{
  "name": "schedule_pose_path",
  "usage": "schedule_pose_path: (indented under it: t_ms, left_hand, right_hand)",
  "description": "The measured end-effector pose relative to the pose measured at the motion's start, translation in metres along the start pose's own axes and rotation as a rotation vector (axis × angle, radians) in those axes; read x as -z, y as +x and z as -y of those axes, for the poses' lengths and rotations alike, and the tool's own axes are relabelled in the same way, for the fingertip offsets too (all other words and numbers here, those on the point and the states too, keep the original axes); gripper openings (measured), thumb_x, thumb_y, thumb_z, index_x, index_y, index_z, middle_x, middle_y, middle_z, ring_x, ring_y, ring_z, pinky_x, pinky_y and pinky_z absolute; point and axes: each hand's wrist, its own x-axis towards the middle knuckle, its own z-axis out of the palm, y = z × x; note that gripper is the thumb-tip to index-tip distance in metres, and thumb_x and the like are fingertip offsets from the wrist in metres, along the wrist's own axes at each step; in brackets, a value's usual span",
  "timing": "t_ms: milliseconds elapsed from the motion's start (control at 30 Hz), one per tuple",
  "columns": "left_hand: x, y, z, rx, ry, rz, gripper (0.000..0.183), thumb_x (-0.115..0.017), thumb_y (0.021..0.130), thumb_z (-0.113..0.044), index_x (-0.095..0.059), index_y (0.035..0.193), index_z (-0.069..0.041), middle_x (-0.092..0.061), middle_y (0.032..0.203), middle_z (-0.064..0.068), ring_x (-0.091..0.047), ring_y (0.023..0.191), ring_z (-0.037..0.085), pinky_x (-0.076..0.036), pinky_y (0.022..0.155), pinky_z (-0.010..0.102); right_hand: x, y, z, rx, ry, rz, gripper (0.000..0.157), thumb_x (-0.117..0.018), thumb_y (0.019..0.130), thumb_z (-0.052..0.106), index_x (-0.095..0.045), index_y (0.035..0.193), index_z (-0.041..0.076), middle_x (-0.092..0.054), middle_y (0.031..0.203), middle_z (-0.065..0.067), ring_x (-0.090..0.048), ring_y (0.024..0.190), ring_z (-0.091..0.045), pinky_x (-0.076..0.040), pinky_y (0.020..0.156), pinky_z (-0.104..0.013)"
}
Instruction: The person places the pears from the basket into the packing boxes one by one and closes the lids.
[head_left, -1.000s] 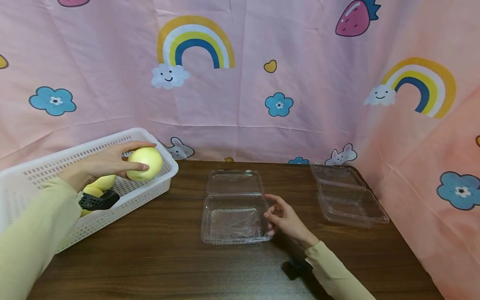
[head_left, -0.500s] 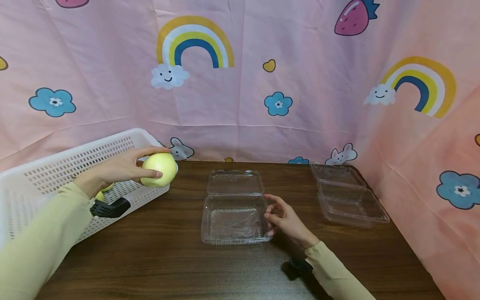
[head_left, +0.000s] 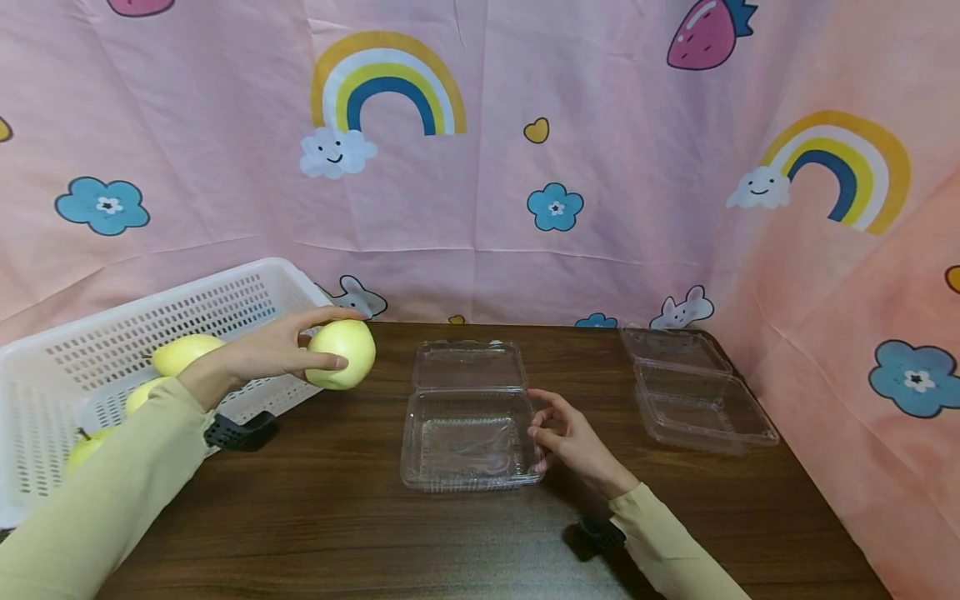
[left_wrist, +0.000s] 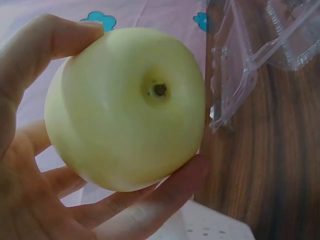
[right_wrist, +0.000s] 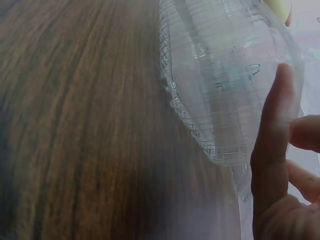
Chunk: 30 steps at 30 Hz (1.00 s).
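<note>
A pale yellow-green apple (left_wrist: 125, 110) is gripped between the thumb and fingers of my left hand (head_left: 258, 354), which holds it beyond the right end of the white basket (head_left: 180, 312). Its dimpled end faces the left wrist camera. At the middle of the table lies a clear plastic clamshell container (head_left: 472, 437), lid folded back. My right hand (head_left: 577, 442) holds that container by its right edge, thumb at the rim. From the right wrist, one finger (right_wrist: 272, 130) shows against the container's outer wall.
Several yellow-green fruits, one a round fruit (head_left: 183, 354), lie in the basket. Another open clear clamshell container (head_left: 701, 404) stands at the table's right edge. A pink printed cloth (head_left: 450, 200) hangs behind the dark wooden table (head_left: 360, 517) and along its right side.
My left hand has carried the apple rightward, from over the basket to past its right end. More fruit in the basket now shows. The right hand and both containers have stayed put.
</note>
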Motion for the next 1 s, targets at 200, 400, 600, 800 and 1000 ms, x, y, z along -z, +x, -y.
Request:
schedule_pose_path:
  t_ms: [200,400,600,800,1000]
  left_hand:
    - [-0.013,0.003,0.0,-0.013,-0.009,0.034,0.065,-0.074,0.086,-0.02,-0.043,0.143,-0.013,-0.036,0.142,0.019,-0.051,0.106,0.038,-0.051,0.07,0.041]
    - [-0.026,0.006,0.001,-0.027,-0.009,0.075,0.068,-0.076,0.084,-0.02,-0.043,0.143,-0.012,-0.036,0.141,0.021,-0.05,0.108,0.039,-0.051,0.069,0.04]
    - [-0.035,0.012,0.001,-0.099,0.003,0.097,0.065,-0.075,0.084,-0.016,-0.044,0.141,-0.008,-0.038,0.141,0.021,-0.05,0.107,0.036,-0.05,0.075,0.04]
    - [-0.043,0.016,0.0,-0.153,0.007,0.067,0.063,-0.077,0.083,-0.017,-0.047,0.138,-0.011,-0.044,0.139,0.015,-0.052,0.106,0.031,-0.046,0.083,0.043]
    - [-0.052,0.018,-0.004,-0.144,-0.048,0.095,0.064,-0.077,0.082,-0.018,-0.047,0.138,-0.015,-0.047,0.135,0.013,-0.054,0.105,0.03,-0.046,0.084,0.043]
  right_hand:
    - [0.0,0.0,0.001,-0.005,0.005,-0.005,0.059,-0.057,0.092,-0.007,-0.032,0.146,-0.001,-0.046,0.092,-0.013,-0.054,0.065,-0.016,-0.054,0.051,-0.032]
    - [0.0,0.0,0.001,-0.017,0.007,0.001,0.059,-0.055,0.092,-0.008,-0.031,0.146,-0.001,-0.047,0.089,-0.013,-0.053,0.066,-0.017,-0.054,0.052,-0.032]
    - [0.0,0.0,0.0,-0.023,0.012,0.007,0.059,-0.055,0.093,-0.007,-0.03,0.146,0.0,-0.048,0.088,-0.012,-0.053,0.066,-0.018,-0.055,0.052,-0.032]
    - [0.001,-0.001,-0.001,-0.035,0.039,-0.018,0.058,-0.055,0.092,-0.009,-0.034,0.145,0.002,-0.048,0.087,-0.011,-0.053,0.066,-0.017,-0.055,0.052,-0.033]
    - [0.001,-0.001,0.001,-0.033,0.04,-0.014,0.058,-0.056,0.093,-0.008,-0.034,0.145,0.002,-0.047,0.087,-0.011,-0.053,0.067,-0.016,-0.055,0.053,-0.032]
